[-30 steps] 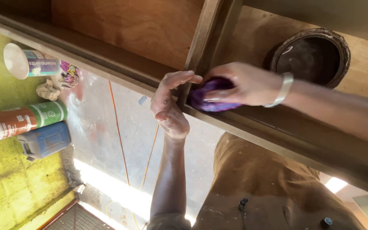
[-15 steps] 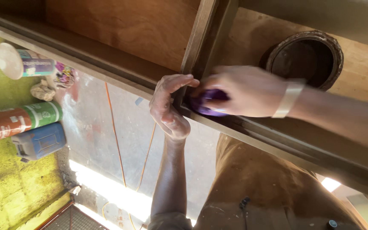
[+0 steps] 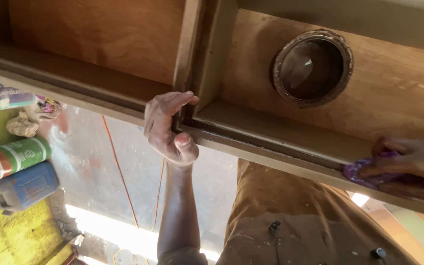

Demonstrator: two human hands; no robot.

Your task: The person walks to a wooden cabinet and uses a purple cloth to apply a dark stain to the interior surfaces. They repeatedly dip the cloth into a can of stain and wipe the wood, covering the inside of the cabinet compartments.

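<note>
**Wiping along a wooden frame's front rail**

Gripping the wooden frame (image 3: 251, 132) where an upright divider meets the front rail, the left hand (image 3: 169, 128) is clamped on the edge, fingers hooked over the top and thumb pressed underneath. Well apart to the right, the right hand (image 3: 410, 164) lies flat on a purple cloth (image 3: 364, 172), fingers together, pinning it against the rail's groove near the picture's edge. Between the two hands the rail runs bare and unobstructed.

Behind the rail sits a plywood panel with a round opening (image 3: 312, 67) ringed by a rough, dark rim. Left of the divider the panel is plain board.

Below the frame, the person's tan, paint-flecked trousers (image 3: 290, 221) fill the lower middle. On the floor at left a red and green can (image 3: 8, 159) lies on its side, touching a blue canister (image 3: 23, 186), with a crumpled rag (image 3: 21, 125) above them. An orange cord (image 3: 119, 172) trails across the pale floor sheet.
</note>
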